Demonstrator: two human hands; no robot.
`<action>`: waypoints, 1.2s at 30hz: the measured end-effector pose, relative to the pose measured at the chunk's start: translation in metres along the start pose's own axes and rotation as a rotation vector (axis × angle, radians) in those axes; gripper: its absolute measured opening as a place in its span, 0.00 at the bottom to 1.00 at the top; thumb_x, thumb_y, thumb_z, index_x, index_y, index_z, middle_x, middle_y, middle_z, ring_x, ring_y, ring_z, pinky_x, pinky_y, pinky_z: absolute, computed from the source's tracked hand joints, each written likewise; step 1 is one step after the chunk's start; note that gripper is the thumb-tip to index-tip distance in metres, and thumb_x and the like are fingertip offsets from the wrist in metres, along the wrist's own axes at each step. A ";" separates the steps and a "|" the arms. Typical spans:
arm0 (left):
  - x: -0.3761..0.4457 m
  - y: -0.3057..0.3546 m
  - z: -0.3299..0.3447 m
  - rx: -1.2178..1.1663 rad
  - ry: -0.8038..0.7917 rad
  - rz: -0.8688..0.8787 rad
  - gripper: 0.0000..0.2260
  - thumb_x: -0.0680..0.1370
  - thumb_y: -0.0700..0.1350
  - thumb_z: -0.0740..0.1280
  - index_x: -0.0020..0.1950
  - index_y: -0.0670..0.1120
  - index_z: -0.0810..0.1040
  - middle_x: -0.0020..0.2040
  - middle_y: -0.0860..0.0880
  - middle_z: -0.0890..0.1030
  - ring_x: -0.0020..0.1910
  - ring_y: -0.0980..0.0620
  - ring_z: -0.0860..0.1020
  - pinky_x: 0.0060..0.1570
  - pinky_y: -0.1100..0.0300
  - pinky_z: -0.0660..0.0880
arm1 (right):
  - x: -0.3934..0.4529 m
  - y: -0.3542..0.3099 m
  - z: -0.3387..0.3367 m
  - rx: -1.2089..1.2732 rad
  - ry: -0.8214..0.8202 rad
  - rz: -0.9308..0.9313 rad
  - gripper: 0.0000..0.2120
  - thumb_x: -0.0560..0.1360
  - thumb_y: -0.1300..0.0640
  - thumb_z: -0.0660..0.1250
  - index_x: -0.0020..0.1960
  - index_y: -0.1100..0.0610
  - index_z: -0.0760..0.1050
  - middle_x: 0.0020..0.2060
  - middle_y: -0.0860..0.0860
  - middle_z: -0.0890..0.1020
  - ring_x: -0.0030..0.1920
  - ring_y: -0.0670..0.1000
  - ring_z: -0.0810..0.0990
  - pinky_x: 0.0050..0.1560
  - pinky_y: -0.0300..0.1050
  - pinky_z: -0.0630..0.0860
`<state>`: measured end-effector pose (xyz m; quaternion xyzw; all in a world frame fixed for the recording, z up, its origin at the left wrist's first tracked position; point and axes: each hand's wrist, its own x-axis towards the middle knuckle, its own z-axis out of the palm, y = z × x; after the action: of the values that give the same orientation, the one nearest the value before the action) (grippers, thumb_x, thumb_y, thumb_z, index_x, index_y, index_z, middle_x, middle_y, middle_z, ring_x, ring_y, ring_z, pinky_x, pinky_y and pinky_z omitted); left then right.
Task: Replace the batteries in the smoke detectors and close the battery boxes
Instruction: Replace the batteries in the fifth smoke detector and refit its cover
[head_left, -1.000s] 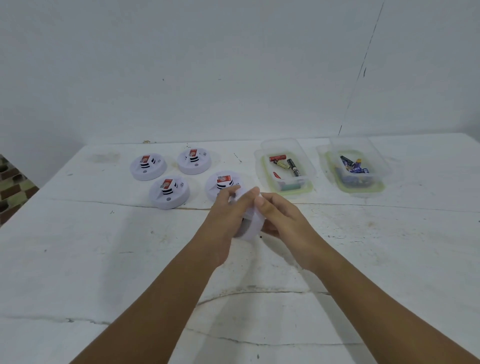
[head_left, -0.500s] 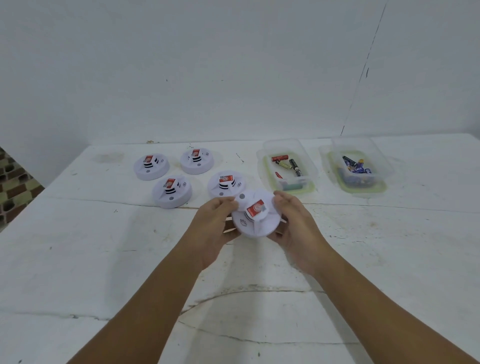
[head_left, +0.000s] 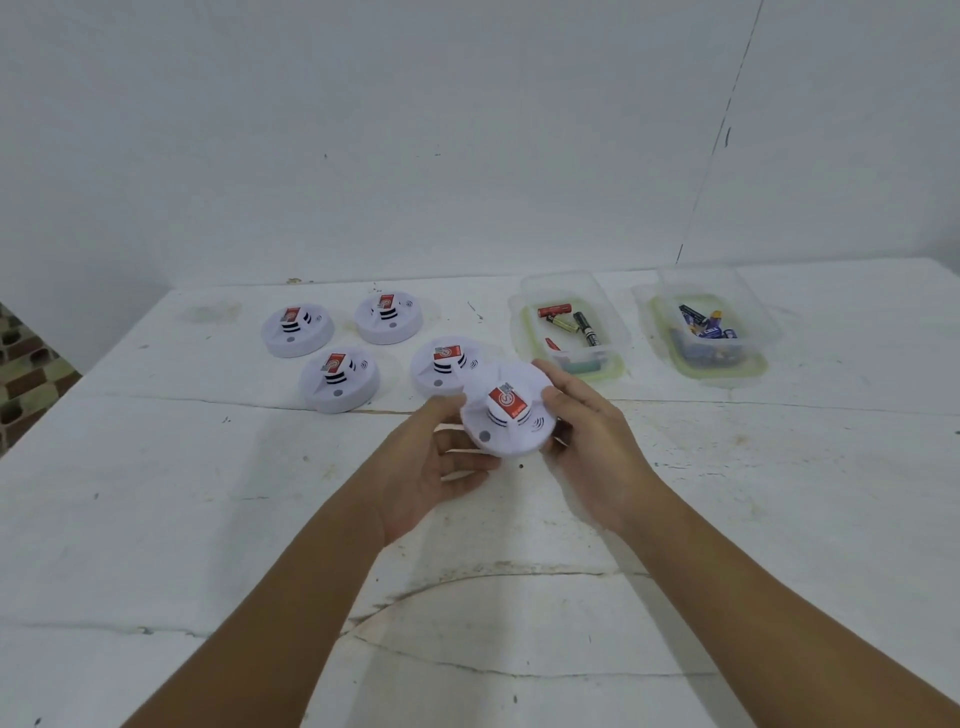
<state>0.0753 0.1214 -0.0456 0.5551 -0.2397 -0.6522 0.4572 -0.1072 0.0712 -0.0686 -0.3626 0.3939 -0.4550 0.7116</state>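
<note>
A round white smoke detector (head_left: 506, 415) with a red label on its raised centre is held above the table, its top face tilted toward me. My left hand (head_left: 434, 462) grips its left rim with thumb on the edge and fingers curled underneath. My right hand (head_left: 587, 441) grips its right rim. Several more white detectors lie face up behind it: one just beyond (head_left: 441, 364), another further left (head_left: 338, 379), and two at the back (head_left: 297, 328) (head_left: 388, 317). A clear box (head_left: 569, 332) holds loose batteries; a second clear box (head_left: 706, 332) holds blue-wrapped batteries.
The white table (head_left: 208, 519) has cracks across its near part and meets a white wall at the back. A patterned floor (head_left: 26, 374) shows past the table's left edge.
The detector was edge-on between my hands a second ago. It has been turned so its labelled top faces me, and lifted slightly toward the back.
</note>
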 end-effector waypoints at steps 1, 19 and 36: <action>0.001 0.003 -0.002 0.038 -0.016 0.001 0.16 0.83 0.54 0.67 0.63 0.43 0.80 0.51 0.39 0.85 0.46 0.43 0.84 0.56 0.49 0.81 | 0.001 -0.002 -0.001 -0.035 -0.007 -0.005 0.16 0.84 0.62 0.63 0.66 0.49 0.81 0.59 0.49 0.87 0.62 0.52 0.83 0.66 0.49 0.76; 0.027 -0.025 0.006 0.387 0.208 0.493 0.11 0.85 0.46 0.60 0.67 0.51 0.76 0.59 0.57 0.82 0.58 0.60 0.80 0.54 0.63 0.78 | -0.001 0.014 -0.013 -0.428 -0.107 -0.143 0.20 0.86 0.61 0.61 0.77 0.54 0.70 0.54 0.53 0.86 0.57 0.47 0.85 0.57 0.39 0.80; 0.018 -0.036 0.013 0.481 0.286 0.609 0.07 0.86 0.45 0.60 0.59 0.47 0.76 0.49 0.54 0.82 0.40 0.66 0.78 0.35 0.73 0.71 | -0.012 0.015 -0.016 -0.826 -0.132 -0.251 0.38 0.81 0.59 0.69 0.84 0.45 0.54 0.62 0.32 0.79 0.59 0.38 0.80 0.59 0.33 0.76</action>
<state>0.0519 0.1200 -0.0811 0.6350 -0.4726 -0.3287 0.5151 -0.1195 0.0846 -0.0861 -0.6901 0.4494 -0.3182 0.4697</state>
